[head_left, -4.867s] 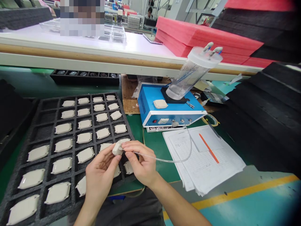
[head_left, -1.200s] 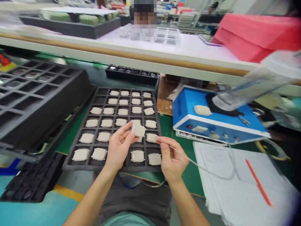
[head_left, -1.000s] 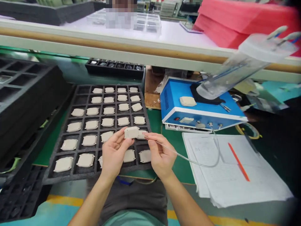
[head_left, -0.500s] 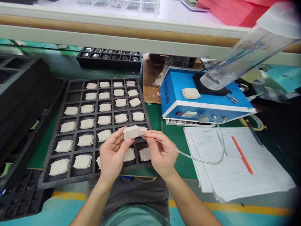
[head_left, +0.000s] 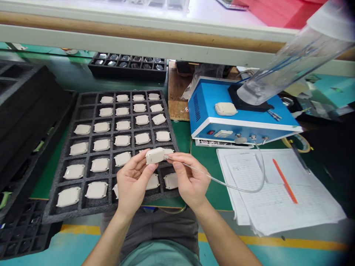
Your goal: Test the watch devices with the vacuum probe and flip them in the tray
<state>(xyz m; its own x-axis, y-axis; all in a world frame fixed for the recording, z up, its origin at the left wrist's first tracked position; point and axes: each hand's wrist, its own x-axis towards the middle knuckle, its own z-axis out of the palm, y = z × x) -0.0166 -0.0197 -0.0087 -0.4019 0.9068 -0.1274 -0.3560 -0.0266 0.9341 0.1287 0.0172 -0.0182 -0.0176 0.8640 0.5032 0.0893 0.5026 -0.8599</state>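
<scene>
Between the thumb and fingers of my left hand (head_left: 134,181) is a beige watch case (head_left: 155,156), tilted above the front of the tray. My right hand (head_left: 192,177) pinches the end of a thin clear tube (head_left: 222,183), its tip at the case's right edge; whether the tip sits inside the case I cannot tell. From there the tube curves right and up to the front of a blue box-shaped machine (head_left: 244,122). Below and left of my hands lies a grey foam tray (head_left: 83,207), with similar beige cases in most compartments. My hands partly hide its near right compartments.
Another beige case (head_left: 226,109) rests on the machine, beside a tilted clear cylinder (head_left: 257,88). Papers (head_left: 257,207) with an orange pen (head_left: 284,181) lie at right. Black foam trays (head_left: 24,99) are stacked left. A shelf edge (head_left: 138,40) crosses above the bench.
The view has shifted very slightly. Both hands keep the same hold on the watch case and the tube, with no clear movement between them.
</scene>
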